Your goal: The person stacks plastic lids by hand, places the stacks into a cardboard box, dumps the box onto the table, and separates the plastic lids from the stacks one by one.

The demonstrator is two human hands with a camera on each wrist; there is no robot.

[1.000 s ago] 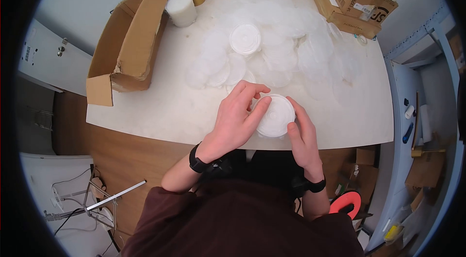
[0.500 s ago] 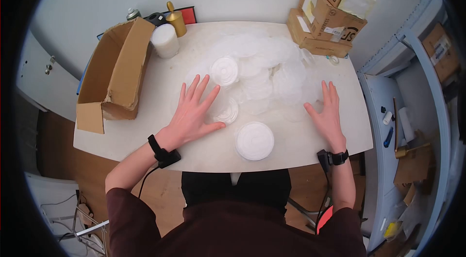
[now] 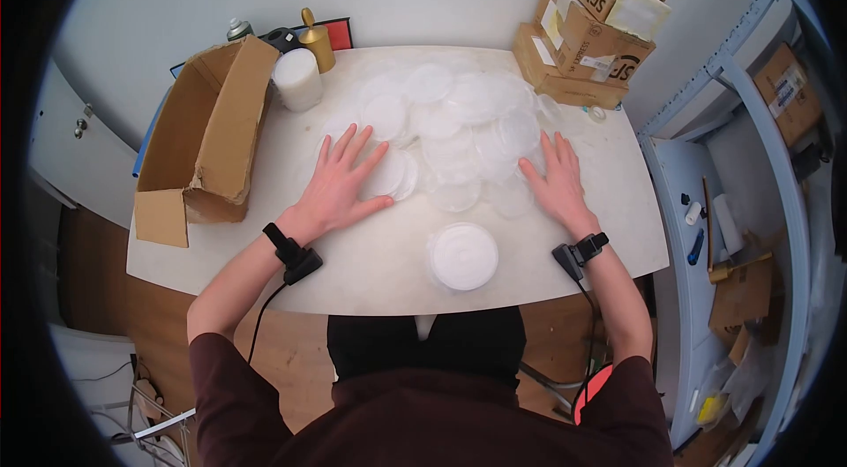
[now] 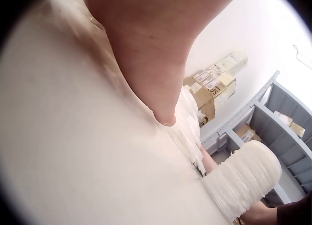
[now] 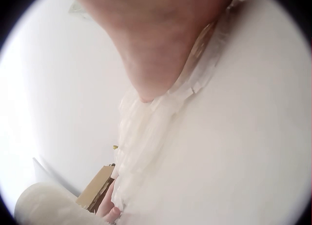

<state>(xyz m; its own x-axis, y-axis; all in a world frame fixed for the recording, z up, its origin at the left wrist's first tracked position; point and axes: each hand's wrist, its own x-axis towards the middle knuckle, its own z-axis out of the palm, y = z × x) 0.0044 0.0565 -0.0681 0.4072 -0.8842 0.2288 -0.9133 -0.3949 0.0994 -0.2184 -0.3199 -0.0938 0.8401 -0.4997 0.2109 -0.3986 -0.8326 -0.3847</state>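
Observation:
Many round translucent plastic lids [image 3: 454,154] lie in a loose, overlapping heap across the middle of the table. My left hand [image 3: 340,189] rests at the heap's left edge, fingers spread and thumb pointing toward the lids. On the other side my right hand [image 3: 558,184] is at the right edge, its fingers straight and thumb out toward the heap. Neither hand grips anything. A neat stack of lids [image 3: 465,256] stands upright by itself near the front edge, between my forearms. From the left wrist view this stack [image 4: 246,178] shows as a tall column with ridged sides.
An open cardboard box [image 3: 207,131] stands at the left. Behind it are a white cylinder [image 3: 297,79] and a gold canister [image 3: 318,48]. Parcel boxes [image 3: 587,43] are piled at the back right, with a tape roll [image 3: 597,114] beside them. Blue-grey shelving [image 3: 706,202] borders the right.
Both hands held the lid stack at first, then let go and spread apart to either side. Since then the right hand has come inward to the heap. The stack stays by the front edge.

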